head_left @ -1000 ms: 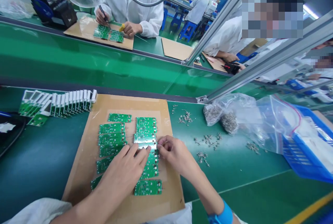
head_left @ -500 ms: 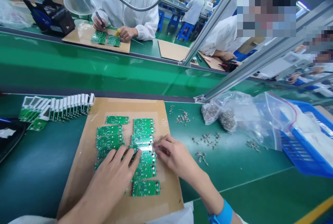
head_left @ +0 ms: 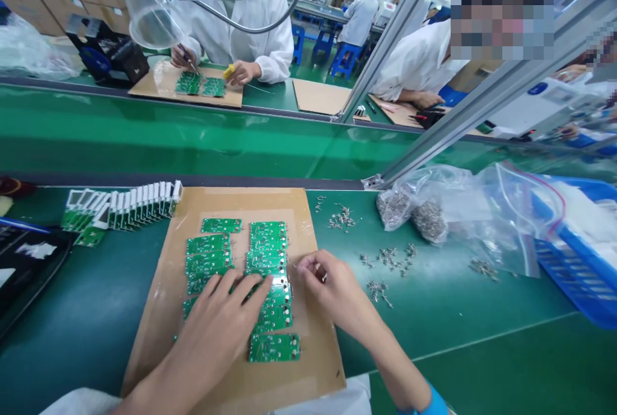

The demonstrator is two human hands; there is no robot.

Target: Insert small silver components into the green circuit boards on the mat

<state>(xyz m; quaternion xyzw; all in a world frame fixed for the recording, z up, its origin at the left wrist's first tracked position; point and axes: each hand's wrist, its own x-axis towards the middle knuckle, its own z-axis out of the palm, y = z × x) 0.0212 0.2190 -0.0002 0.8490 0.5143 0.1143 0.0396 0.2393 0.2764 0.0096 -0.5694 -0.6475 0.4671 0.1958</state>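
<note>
Green circuit boards (head_left: 268,235) lie in two columns on a brown cardboard sheet (head_left: 322,338). My left hand (head_left: 224,312) rests across both columns, fingers spread, its fingertips touching boards in the right column and hiding others. Just off the right edge of that column, my right hand (head_left: 332,286) is closed in a pinch. A tiny silvery metal part (head_left: 296,266) shows at its fingertips, too small to make out fully. Small metal pieces stick out from the right edges of several boards.
Loose metal parts (head_left: 388,257) lie in small piles right of the cardboard, near clear bags (head_left: 429,219) of them and a blue basket (head_left: 563,267). White-framed boards (head_left: 139,206) stand in a row at left. Beyond the green partition (head_left: 193,145), co-workers sit at benches.
My right hand has drawn slightly right, away from the boards' edge. My left hand stays on the boards, its fingertips a little further right. The whole view has shifted slightly.
</note>
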